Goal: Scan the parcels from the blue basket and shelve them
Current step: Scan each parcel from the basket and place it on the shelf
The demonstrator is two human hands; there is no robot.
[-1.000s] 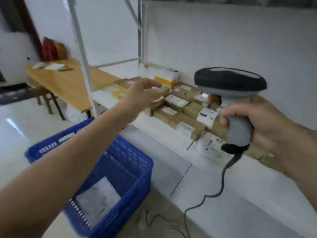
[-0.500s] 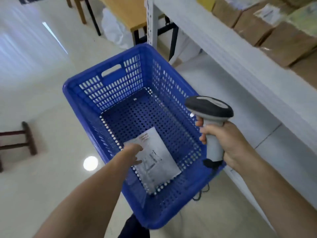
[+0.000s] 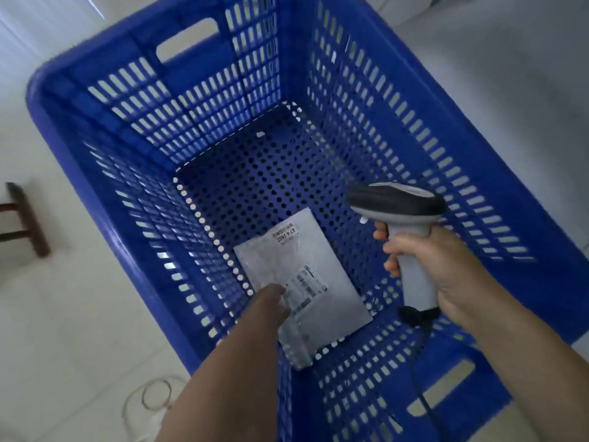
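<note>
As seen from above, lies flat on blue basket (image 3: 134, 49) floor, near-left corner: grey poly mailer (image 3: 318, 260), long axis far-to-near; left hand (image 3: 271, 306) nearer, touching it, grasp unreadable; right hand (image 3: 446, 266) clenched round barcode scanner (image 3: 395, 202).

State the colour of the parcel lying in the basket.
The parcel is pale grey; head view.

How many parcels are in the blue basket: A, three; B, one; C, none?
B: a single grey parcel lies on the floor of the basket, with the left hand reaching to it and the right hand holding the scanner.
</note>
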